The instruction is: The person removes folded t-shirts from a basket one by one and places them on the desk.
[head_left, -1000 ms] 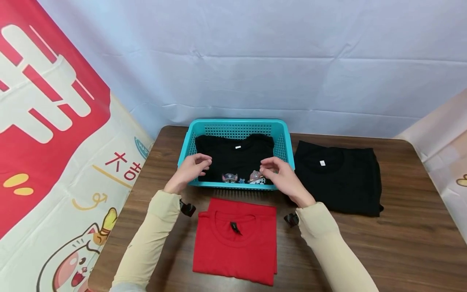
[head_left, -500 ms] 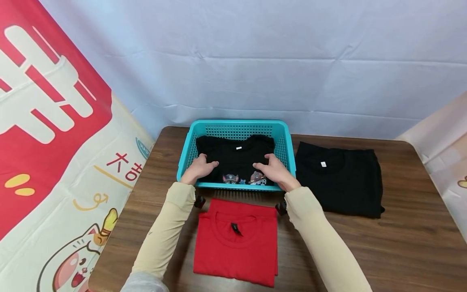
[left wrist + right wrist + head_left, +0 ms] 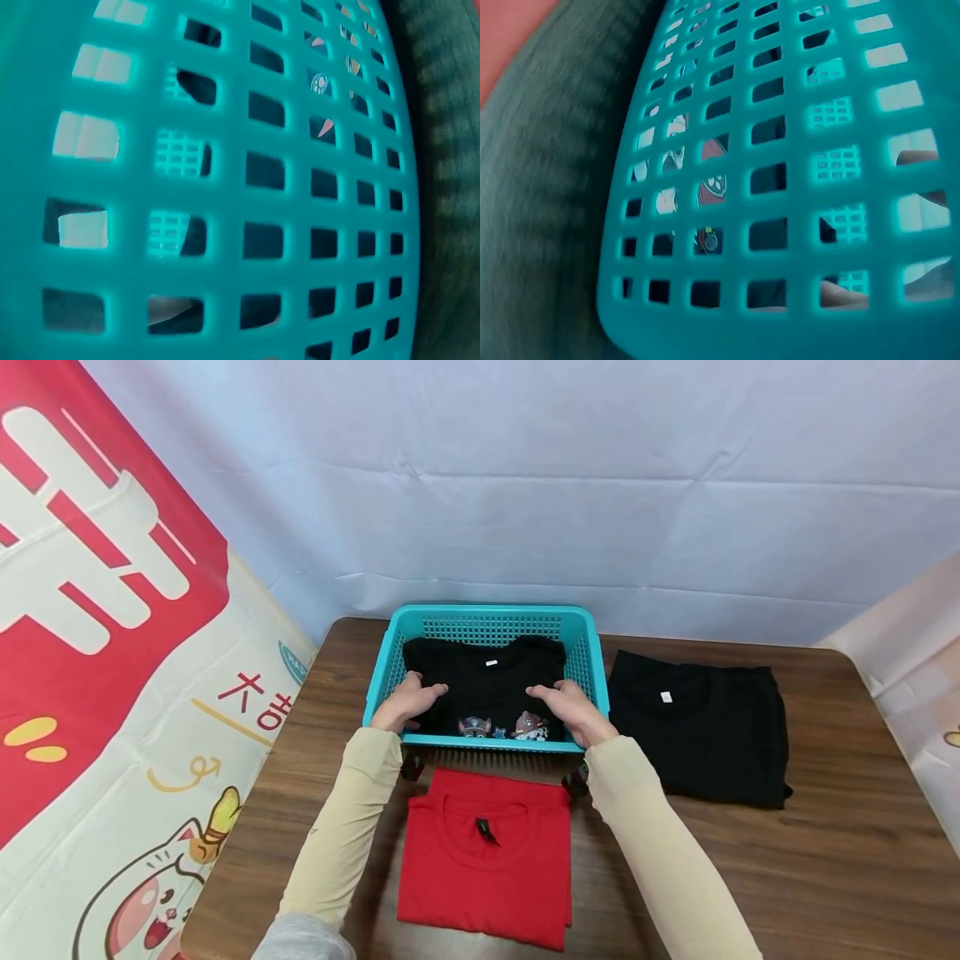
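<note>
Inside a turquoise plastic basket (image 3: 480,741) lies a folded black T-shirt (image 3: 480,689) with a white neck label and cartoon dog prints along its near edge. My left hand (image 3: 408,702) holds the shirt's left side, thumb on top. My right hand (image 3: 573,708) holds the right side the same way. The other fingers reach down between shirt and basket walls and are mostly hidden. Both wrist views look through the perforated basket wall (image 3: 225,195), where bits of fingers (image 3: 844,294) and shirt print show through the holes.
A folded red T-shirt (image 3: 487,868) lies on the wooden table (image 3: 825,860) in front of the basket. To the basket's right is another folded black T-shirt (image 3: 697,731). A white curtain (image 3: 525,485) hangs behind, and a printed cloth (image 3: 90,693) covers the left side.
My hands have come down from above the basket's near corners to the sides of the black T-shirt. In the last half second the right fingers have tucked in slightly. The shirts have stayed put.
</note>
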`<state>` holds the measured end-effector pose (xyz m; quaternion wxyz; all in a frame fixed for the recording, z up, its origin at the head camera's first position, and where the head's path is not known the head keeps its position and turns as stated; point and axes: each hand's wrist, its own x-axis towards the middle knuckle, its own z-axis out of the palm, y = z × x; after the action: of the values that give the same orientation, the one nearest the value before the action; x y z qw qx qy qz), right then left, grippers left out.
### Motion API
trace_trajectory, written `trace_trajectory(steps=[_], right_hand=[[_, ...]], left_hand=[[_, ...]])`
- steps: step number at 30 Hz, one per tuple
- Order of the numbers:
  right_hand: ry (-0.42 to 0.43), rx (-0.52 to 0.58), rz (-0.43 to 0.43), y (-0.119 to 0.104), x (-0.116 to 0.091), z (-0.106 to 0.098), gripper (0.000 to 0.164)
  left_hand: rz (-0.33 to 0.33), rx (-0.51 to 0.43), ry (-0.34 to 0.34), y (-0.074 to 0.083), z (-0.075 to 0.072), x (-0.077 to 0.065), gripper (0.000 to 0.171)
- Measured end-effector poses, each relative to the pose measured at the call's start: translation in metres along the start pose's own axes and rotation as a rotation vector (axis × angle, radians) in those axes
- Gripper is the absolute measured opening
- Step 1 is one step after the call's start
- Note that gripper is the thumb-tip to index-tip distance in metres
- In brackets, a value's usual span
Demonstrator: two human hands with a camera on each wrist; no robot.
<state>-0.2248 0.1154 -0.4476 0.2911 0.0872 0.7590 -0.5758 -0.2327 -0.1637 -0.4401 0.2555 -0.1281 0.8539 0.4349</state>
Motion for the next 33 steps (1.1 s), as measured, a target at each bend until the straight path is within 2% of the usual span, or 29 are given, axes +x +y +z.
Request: trace_trajectory(steps=[4,8,17,25,33], right_hand=[[-0.014,0.063,0.030,0.002,0.003,-0.001,0.085],[-0.014,0.082,0.040,0.004,0.005,-0.002,0.086],[-0.008,0.096,0.029,0.005,0.008,-0.001,0.083],[-0.031,0.099,0.012,0.004,0.010,0.001,0.056],[0.032,0.121,-0.046,0.004,0.012,0.001,0.045]], left_hand=[[-0.007,-0.075,0.025,0.001,0.002,0.002,0.077],[0.001,-0.098,0.042,-0.002,0.003,0.006,0.077],[0.004,-0.180,-0.022,-0.011,0.000,0.018,0.067],[0.025,-0.196,-0.051,-0.012,0.001,0.020,0.055],[0.108,-0.234,0.026,-0.013,0.002,0.022,0.035]])
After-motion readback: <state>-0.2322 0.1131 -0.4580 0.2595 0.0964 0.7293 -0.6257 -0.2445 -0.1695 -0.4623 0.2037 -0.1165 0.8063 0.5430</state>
